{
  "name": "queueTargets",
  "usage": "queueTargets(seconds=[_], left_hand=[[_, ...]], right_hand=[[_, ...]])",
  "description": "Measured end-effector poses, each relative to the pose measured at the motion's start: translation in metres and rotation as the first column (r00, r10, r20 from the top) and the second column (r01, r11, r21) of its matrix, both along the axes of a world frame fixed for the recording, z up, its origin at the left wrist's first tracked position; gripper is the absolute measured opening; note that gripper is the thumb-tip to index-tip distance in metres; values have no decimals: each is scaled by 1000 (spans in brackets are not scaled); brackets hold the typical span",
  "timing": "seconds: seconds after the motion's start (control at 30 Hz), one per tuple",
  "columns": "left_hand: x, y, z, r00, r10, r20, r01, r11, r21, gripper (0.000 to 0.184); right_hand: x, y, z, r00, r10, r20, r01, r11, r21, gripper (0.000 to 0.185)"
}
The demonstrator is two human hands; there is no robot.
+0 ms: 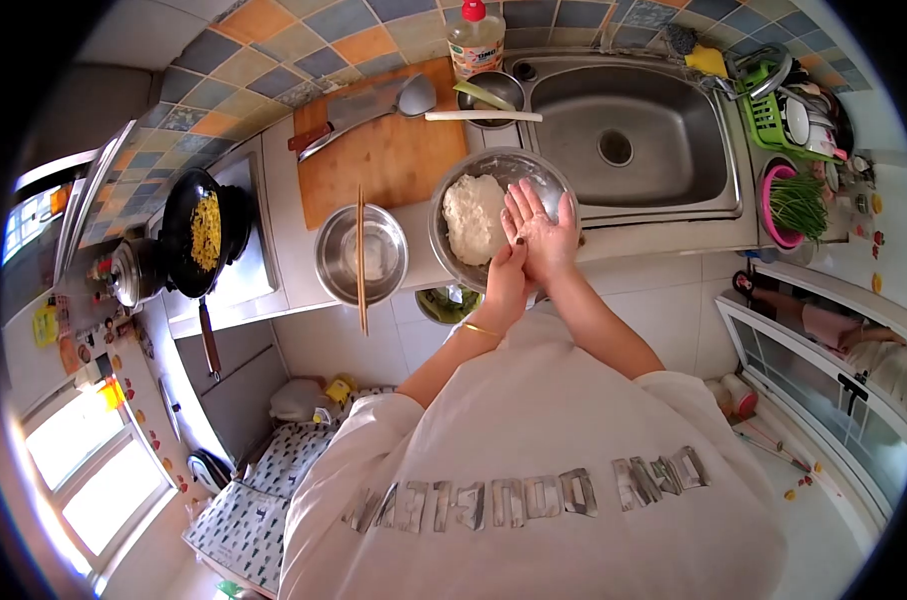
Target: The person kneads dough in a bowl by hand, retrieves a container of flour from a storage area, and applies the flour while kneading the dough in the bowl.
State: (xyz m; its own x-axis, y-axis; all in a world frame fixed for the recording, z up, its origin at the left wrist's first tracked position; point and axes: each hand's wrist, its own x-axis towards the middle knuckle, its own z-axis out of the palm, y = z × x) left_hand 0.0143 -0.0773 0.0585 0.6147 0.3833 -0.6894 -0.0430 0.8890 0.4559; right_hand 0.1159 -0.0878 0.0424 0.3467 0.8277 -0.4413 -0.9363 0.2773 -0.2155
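Observation:
My right hand [542,232] is palm up with its fingers stretched out, over the right side of a metal bowl [452,262]. Pale residue shows on its palm and fingers. My left hand [507,282], with a gold bangle at the wrist, is closed around the little-finger edge of my right hand, its thumb on top and its other fingers mostly hidden. A lump of whitish dough [474,218] lies in the bowl beside my hands. To the left, wooden chopsticks [362,250] rest across a smaller metal bowl [398,256].
A cutting board [334,190] holds a cleaver [359,103] and a ladle [416,95]. A white stick-like utensil [484,116] lies across a small bowl [515,92]. The sink [664,180] is right; a wok [182,235] with yellow food is left. Green stalks [798,203] fill a pink basin [770,212].

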Motion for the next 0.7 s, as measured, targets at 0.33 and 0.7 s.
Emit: queueTargets(seconds=[0.33,0.7], left_hand=[[17,31,22,997,-37,-69,15,956,-292,66],[3,6,1,960,35,279,-30,999,-22,36]], right_hand=[[-14,0,25,981,79,177,-73,997,-39,83],[13,-4,3,998,-48,-51,47,999,-28,82]])
